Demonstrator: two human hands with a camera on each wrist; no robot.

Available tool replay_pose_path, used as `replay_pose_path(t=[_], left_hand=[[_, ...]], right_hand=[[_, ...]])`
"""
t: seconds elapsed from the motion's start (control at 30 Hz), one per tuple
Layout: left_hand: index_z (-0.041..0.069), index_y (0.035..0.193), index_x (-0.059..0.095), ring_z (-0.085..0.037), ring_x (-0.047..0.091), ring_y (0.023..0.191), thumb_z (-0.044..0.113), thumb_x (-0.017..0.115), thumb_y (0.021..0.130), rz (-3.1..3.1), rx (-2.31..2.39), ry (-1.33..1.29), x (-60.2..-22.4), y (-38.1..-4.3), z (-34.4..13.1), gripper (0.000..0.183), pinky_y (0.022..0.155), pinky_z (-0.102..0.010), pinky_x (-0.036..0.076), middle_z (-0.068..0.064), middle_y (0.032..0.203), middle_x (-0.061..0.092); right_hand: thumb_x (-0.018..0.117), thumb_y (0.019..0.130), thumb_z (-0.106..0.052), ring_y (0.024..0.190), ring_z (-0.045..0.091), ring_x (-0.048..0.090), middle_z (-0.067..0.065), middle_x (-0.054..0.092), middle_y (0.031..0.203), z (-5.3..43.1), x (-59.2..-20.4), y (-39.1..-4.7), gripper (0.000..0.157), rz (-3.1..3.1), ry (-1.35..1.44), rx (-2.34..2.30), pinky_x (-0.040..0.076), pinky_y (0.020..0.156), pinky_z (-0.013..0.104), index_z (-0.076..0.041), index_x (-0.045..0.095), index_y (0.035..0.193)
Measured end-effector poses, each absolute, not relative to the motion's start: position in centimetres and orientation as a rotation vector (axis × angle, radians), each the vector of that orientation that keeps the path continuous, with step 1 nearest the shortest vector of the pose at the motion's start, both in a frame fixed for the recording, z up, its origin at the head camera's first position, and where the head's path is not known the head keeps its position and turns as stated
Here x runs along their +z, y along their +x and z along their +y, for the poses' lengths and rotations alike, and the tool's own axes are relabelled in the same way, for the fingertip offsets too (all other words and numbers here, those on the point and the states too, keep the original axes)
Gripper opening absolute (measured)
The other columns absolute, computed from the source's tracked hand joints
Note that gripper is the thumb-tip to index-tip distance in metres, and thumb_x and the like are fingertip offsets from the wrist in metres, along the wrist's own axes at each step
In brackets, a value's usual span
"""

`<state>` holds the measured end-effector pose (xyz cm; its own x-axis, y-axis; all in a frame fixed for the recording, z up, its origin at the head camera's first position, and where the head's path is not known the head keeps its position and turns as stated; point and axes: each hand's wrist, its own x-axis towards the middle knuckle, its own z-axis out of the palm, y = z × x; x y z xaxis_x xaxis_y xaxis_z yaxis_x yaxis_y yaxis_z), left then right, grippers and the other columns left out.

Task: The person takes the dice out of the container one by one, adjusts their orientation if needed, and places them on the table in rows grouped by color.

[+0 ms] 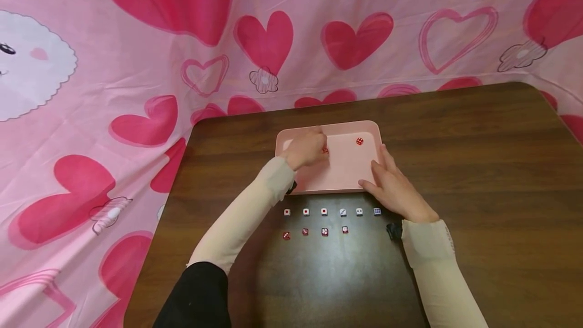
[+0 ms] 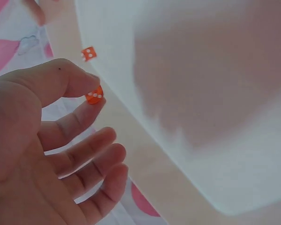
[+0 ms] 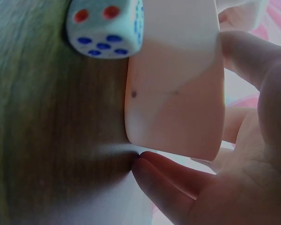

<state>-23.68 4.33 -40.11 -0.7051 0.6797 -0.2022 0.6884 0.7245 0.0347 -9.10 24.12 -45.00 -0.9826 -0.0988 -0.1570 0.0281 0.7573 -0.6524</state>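
My left hand (image 1: pixel 307 148) is over the left half of a pink tray (image 1: pixel 350 171). Between thumb and index finger it pinches a red die (image 2: pixel 94 95) with white dots, while the other fingers stay loosely bent. Another red die (image 1: pixel 360 141) lies in the tray, toward its far right. At the tray's near right corner, my right hand (image 1: pixel 396 186) holds the wall, with digits over the rim and others along the outside. Close to that hand, on the table, is a white die (image 3: pixel 105 30) with red and blue dots.
In front of the tray, a row of several white dice (image 1: pixel 324 212) runs across the brown wooden table (image 1: pixel 478 176). Nearer still is a row of several red dice (image 1: pixel 325 232). A pink cloth with hearts (image 1: pixel 264 39) hangs behind and to the left.
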Motion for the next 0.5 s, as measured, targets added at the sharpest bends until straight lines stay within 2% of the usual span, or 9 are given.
replay_pose_path(t=[0.27, 0.5], left_hand=[[0.01, 0.081, 0.07, -0.02, 0.056, 0.088, 0.022, 0.063, 0.086, 2.786, -0.087, 1.235, -39.4, -22.1, 4.1, 0.015, 0.083, -0.033, 0.049, -0.006, 0.099, 0.061], [0.01, 0.085, 0.069, -0.022, 0.056, 0.096, 0.027, 0.064, 0.088, 2.764, -0.09, 1.289, -38.6, -20.1, 4.2, 0.018, 0.082, -0.035, 0.051, -0.007, 0.109, 0.06]], right_hand=[[0.061, 0.092, -0.04, 0.147, 0.046, 0.008, 0.01, -0.02, 0.162, 24.1, -45.0, -9.1, 0.081, 2.77, -0.057, -1.047, 0.033, 0.104, 0.061, 0.001, 0.023, 0.151], [0.06, 0.092, -0.04, 0.147, 0.045, 0.007, 0.008, -0.021, 0.162, 24.1, -44.9, -9.0, 0.081, 2.763, -0.061, -1.046, 0.033, 0.105, 0.061, 0.001, 0.022, 0.152]])
